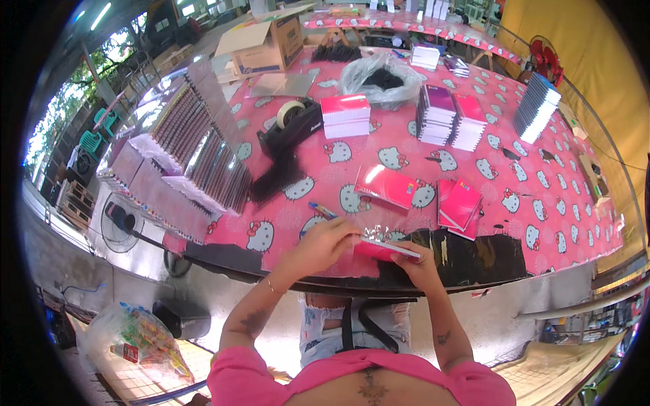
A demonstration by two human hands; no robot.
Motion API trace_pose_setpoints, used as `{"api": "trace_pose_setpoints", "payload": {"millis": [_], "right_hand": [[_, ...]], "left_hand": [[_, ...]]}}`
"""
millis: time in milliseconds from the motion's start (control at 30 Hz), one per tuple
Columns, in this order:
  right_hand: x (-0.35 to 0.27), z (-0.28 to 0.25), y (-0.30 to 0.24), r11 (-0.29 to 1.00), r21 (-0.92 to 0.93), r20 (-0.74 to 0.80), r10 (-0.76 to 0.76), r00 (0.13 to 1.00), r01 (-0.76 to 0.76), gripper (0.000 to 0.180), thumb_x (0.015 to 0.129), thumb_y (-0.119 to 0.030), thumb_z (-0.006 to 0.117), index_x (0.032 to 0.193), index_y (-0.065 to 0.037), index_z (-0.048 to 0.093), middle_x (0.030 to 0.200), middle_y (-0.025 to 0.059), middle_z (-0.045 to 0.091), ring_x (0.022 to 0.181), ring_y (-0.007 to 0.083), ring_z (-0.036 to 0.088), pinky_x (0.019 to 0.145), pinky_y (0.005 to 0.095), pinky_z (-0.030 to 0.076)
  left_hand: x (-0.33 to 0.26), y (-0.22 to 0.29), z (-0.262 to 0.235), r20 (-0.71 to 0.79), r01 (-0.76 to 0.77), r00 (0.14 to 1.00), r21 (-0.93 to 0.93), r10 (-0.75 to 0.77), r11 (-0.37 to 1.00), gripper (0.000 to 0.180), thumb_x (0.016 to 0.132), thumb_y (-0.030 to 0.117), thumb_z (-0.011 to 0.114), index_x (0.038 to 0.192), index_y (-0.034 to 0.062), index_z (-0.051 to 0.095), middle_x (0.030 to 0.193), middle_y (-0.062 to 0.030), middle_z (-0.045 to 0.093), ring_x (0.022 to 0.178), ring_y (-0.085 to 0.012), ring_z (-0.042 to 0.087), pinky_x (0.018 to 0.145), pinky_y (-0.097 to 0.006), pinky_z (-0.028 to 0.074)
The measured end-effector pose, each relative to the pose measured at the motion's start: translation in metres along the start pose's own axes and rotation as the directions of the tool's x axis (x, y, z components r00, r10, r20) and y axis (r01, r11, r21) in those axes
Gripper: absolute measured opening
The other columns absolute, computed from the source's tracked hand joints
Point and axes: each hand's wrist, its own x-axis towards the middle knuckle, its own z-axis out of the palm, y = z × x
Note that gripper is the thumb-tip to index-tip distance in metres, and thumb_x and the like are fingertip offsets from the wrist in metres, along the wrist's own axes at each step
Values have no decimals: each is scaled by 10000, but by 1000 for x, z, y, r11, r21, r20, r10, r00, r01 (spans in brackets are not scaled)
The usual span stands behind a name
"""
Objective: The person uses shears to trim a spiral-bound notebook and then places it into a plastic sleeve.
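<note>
At the table's near edge I hold a thin red-covered notebook [379, 251], its white page edge showing. My right hand [420, 266] is closed around its right end. My left hand [328, 241] is pinched at its left end; whether the fingertips hold anything besides the notebook is too small to make out. A blue pen [322, 210] lies just beyond my left hand. Past the held notebook lies another red notebook [386, 187], with a few overlapping red notebooks [459, 205] to its right. Clear plastic [379, 230] glints just behind my fingers.
A black tape dispenser [291, 128] stands beside a heap of black binding coils [279, 177]. Tall stacks of spiral notebooks [196, 152] fill the left side. Farther back are red notebook stacks [345, 116], a plastic bag [352, 80] of black coils and a cardboard box [264, 46].
</note>
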Motion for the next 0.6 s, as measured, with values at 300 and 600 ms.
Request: {"api": "trace_pose_setpoints", "payload": {"millis": [300, 600], "right_hand": [[-4, -1, 1, 1000, 0, 12, -21, 1000, 21, 248, 940, -58, 702, 1181, 4, 696, 1019, 33, 734, 939, 83, 611, 876, 255, 492], [-10, 17, -21, 999, 38, -57, -16, 998, 18, 279, 926, -46, 710, 1199, 7, 691, 1020, 25, 716, 933, 81, 607, 860, 260, 495]], "left_hand": [[16, 22, -16, 103, -18, 995, -18, 20, 1000, 244, 917, 231, 700, 1095, 70, 657, 1024, -136, 606, 930, -362, 633, 779, -436, 517], [9, 35, 4, -67, -29, 995, 484, 71, 874, 550, 912, 462, 638, 1283, 59, 583, 1267, -160, 578, 1252, -394, 506, 1039, -596, 321]]}}
